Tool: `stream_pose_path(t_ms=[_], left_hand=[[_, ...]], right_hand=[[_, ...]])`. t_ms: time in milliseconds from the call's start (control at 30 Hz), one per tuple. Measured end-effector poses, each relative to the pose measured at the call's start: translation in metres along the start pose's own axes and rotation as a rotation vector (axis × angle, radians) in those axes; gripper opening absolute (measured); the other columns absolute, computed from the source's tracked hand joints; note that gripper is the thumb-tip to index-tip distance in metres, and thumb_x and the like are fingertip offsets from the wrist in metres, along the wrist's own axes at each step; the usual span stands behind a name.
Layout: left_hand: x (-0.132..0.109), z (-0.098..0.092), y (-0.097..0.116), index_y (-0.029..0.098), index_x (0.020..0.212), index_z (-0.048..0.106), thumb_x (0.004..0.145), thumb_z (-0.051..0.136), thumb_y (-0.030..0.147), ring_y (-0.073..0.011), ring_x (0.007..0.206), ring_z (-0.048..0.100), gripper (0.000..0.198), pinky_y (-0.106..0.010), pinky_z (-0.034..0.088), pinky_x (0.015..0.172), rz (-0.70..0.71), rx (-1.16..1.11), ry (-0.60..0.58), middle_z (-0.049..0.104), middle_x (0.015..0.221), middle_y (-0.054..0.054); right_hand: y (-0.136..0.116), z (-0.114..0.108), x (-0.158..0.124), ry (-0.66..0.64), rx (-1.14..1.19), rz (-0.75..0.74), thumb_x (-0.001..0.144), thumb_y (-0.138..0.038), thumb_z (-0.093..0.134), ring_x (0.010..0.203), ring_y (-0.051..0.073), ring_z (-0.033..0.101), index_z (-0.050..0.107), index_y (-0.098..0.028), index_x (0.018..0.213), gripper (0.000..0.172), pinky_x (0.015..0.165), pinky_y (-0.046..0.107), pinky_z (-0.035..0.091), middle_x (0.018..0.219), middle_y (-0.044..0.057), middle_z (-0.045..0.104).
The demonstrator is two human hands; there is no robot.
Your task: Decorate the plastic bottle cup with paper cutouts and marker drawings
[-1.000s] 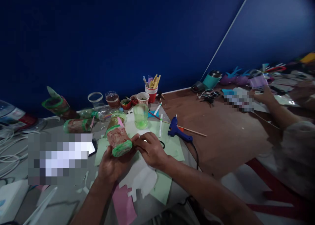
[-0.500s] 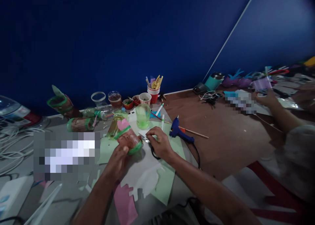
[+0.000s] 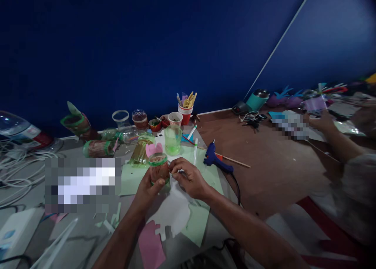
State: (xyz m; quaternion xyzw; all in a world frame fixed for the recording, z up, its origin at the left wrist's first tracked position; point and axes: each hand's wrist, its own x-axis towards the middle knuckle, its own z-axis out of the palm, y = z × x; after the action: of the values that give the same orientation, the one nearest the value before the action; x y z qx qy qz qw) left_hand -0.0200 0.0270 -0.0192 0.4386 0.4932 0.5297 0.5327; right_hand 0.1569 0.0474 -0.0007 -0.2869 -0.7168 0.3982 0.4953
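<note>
My left hand [image 3: 147,189] is wrapped round a brown decorated bottle piece [image 3: 158,168] with green bands and a pink paper petal on top, which now stands upright over the pale green paper [image 3: 129,179]. My right hand [image 3: 188,177] is closed right beside it, fingertips pinched near the bottle's side; it seems to grip scissors, but only a small glint shows. A clear green cup [image 3: 172,140] stands just behind the bottle. A blue glue gun [image 3: 216,162] lies to the right of my hands.
Red and white cups [image 3: 184,112] with tools, small bowls and other decorated bottles [image 3: 98,148] line the back. White cables [image 3: 17,163] lie at left. Pink and white paper scraps [image 3: 164,222] sit near me. Another person's arm [image 3: 331,135] reaches over the brown table at right.
The bottle piece went from lying tilted on its side to standing upright in my left hand. My right hand picked something up from the paper and came back against the bottle.
</note>
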Motion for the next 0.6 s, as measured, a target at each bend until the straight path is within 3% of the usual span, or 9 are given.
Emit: stream_pose_path(t_ms=[233,400,600], left_hand=[[-0.001,0.000,-0.003,0.021,0.107,0.062,0.066,0.077,0.030,-0.0233,0.102,0.056,0.044,-0.029,0.043,0.086,-0.041,-0.123,-0.052,0.065,0.106,-0.005],[-0.006,0.006,0.009,0.023,0.109,0.061,0.072,0.072,0.032,-0.0258,0.121,0.050,0.040,-0.035,0.040,0.098,-0.182,-0.324,-0.073,0.060,0.124,-0.006],[-0.004,0.006,0.009,0.023,0.114,0.062,0.075,0.069,0.030,-0.0263,0.129,0.043,0.040,-0.039,0.029,0.109,-0.142,-0.327,-0.128,0.058,0.130,-0.006]], right_hand=[[0.000,-0.001,0.001,0.029,-0.014,0.011,0.086,-0.020,0.053,0.086,0.018,0.058,0.057,-0.021,0.079,0.009,0.080,0.033,0.046,0.088,0.006,0.058],[0.002,0.000,0.000,0.013,-0.032,0.018,0.087,-0.018,0.050,0.083,0.017,0.057,0.057,-0.021,0.081,0.010,0.077,0.032,0.046,0.085,0.005,0.058],[0.003,0.000,-0.001,0.026,-0.076,0.017,0.086,-0.017,0.050,0.082,0.017,0.056,0.058,-0.021,0.082,0.010,0.077,0.032,0.045,0.084,0.005,0.058]])
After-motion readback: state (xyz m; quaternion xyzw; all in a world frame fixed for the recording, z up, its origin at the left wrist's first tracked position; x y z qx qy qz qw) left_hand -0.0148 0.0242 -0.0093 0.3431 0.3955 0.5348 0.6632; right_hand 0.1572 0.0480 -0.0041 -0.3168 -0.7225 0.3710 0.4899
